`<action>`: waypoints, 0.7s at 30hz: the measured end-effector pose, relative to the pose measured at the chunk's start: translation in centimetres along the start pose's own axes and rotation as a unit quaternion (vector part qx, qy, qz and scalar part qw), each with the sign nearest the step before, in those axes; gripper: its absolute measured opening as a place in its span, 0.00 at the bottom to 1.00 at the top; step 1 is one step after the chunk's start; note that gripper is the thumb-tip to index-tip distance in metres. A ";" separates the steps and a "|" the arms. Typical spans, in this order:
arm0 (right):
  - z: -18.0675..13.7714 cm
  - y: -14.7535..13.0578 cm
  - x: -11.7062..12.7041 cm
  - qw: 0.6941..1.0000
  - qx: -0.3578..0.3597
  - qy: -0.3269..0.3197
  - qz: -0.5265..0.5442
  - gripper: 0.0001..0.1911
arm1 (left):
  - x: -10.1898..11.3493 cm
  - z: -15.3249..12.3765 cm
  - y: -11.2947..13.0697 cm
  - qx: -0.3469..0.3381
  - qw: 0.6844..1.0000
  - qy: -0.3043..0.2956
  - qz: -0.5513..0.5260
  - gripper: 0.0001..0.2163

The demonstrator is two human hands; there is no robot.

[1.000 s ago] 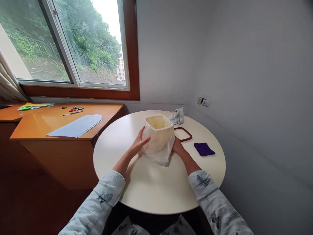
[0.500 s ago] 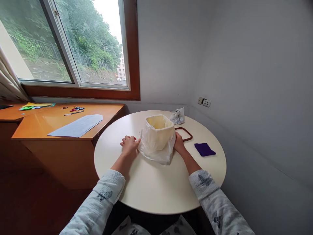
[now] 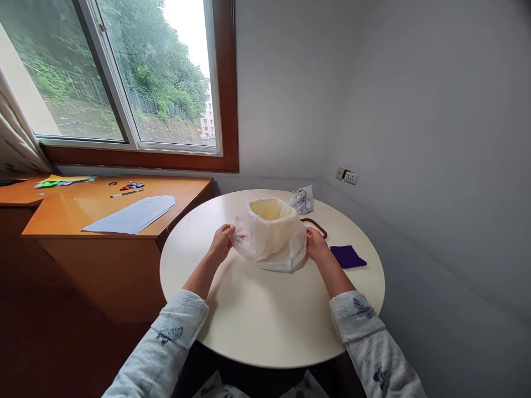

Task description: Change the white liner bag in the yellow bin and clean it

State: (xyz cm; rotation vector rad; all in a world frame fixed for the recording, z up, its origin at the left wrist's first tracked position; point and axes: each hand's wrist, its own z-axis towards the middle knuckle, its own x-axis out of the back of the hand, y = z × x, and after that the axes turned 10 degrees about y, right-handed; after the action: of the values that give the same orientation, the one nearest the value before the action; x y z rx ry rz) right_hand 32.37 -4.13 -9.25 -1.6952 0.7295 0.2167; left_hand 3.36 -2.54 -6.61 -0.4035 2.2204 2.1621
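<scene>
A cream-coloured bin (image 3: 271, 213) stands on the round white table (image 3: 265, 320), its rim covered by a thin translucent plastic bag (image 3: 276, 254) folded down over the outside. My left hand (image 3: 222, 241) pinches the bag's loose edge on the left and holds it out from the bin. On the right side, my right hand (image 3: 317, 243) grips the bag's edge too, its fingertips partly hidden by the plastic. Behind that hand lies a brown rounded frame (image 3: 317, 225), partly covered by the bag and hand.
Right of my right hand lies a folded dark purple cloth (image 3: 348, 256). A knotted bundle of plastic bags (image 3: 302, 200) sits at the table's back. An orange desk (image 3: 124, 204) at left bears papers (image 3: 133, 214), a pen (image 3: 126, 193) and keys (image 3: 131, 186).
My left hand has taken hold of the bag's edge. Both hands have spread the bag outward to the sides, and its right part now covers more of the brown frame.
</scene>
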 end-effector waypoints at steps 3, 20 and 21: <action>-0.7 -0.6 -0.3 0.997 -0.038 -0.055 -0.033 0.07 | 0.4 0.1 1.5 0.054 0.995 -0.005 -0.089 0.05; -2.2 -7.1 -4.2 0.984 0.138 -0.105 -0.027 0.35 | -0.3 2.2 11.4 -0.015 0.968 -0.144 -0.204 0.05; -2.5 -7.4 -4.3 0.981 0.155 -0.116 -0.018 0.35 | -0.3 2.1 11.8 -0.020 0.964 -0.151 -0.217 0.05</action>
State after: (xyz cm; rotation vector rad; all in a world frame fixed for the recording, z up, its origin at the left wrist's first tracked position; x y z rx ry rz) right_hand 32.60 -4.30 -0.34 -1.3584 0.5273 0.2557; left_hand 0.98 -0.26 4.89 -0.4706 1.7374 1.8905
